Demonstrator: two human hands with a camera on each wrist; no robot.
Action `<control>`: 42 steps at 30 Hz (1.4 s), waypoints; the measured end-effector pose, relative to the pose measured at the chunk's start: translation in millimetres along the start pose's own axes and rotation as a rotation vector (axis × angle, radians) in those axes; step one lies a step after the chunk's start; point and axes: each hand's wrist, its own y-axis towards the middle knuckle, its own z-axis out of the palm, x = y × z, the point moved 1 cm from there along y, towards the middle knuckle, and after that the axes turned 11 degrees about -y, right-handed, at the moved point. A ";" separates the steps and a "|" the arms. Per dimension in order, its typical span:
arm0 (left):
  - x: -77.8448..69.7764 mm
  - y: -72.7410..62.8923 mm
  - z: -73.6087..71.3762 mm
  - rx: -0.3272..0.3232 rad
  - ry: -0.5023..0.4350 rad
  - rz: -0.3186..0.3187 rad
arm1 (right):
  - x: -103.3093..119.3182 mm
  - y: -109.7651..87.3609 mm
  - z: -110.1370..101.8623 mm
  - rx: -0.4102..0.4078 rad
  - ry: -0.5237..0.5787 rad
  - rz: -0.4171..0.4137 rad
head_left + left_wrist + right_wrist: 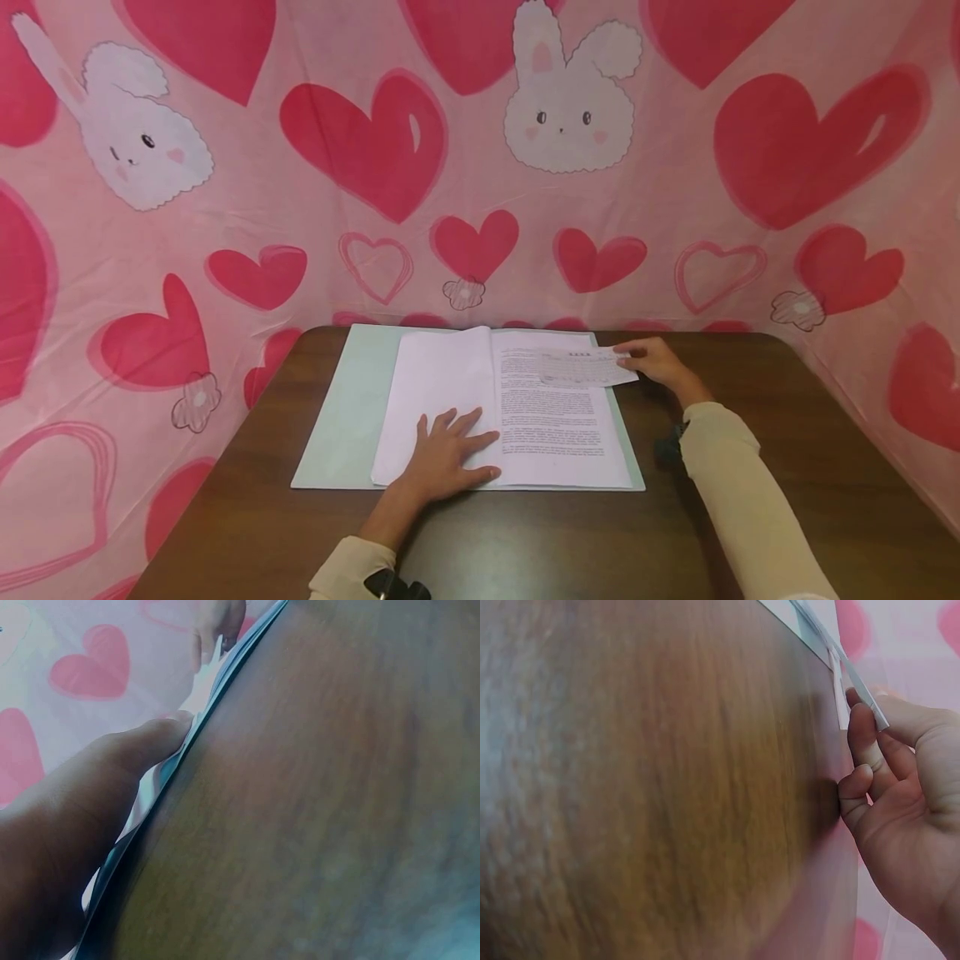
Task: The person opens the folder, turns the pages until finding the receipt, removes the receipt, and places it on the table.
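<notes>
A pale green folder (pixel 337 425) lies spread on the table with a stack of white pages opened on it. The left page (pixel 442 375) looks blank, while the right page (pixel 555 433) carries printed text. My left hand (pixel 446 458), fingers spread, rests on the left page near the fold, its thumb and fingertips reaching the right page. At the upper right, my right hand (pixel 656 362) pinches the right end of a small printed paper slip (pixel 585 367). In the right wrist view, the slip's edge (pixel 855 682) sits between thumb and fingers. The slip overlaps the upper text.
The brown wooden table (pixel 525 542) extends on both sides of the folder and in front of it. Behind it hangs a pink cloth (pixel 472 192) with hearts and rabbits. A dark wrist device (pixel 397 585) is strapped at the left sleeve.
</notes>
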 end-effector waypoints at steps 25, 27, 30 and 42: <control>2.4 -0.4 2.2 -0.009 0.007 0.012 | -12.7 -12.4 -12.8 0.005 -0.036 0.052; 2.2 -0.4 1.8 -0.009 0.010 0.011 | -14.6 -13.0 -14.2 0.005 -0.037 0.059; 1.4 -0.1 0.9 -0.008 0.018 0.011 | -16.3 -14.2 -16.6 0.007 -0.042 0.073; 1.7 -0.8 1.7 -0.001 0.031 0.013 | -19.7 -19.6 -22.5 -0.010 -0.039 0.072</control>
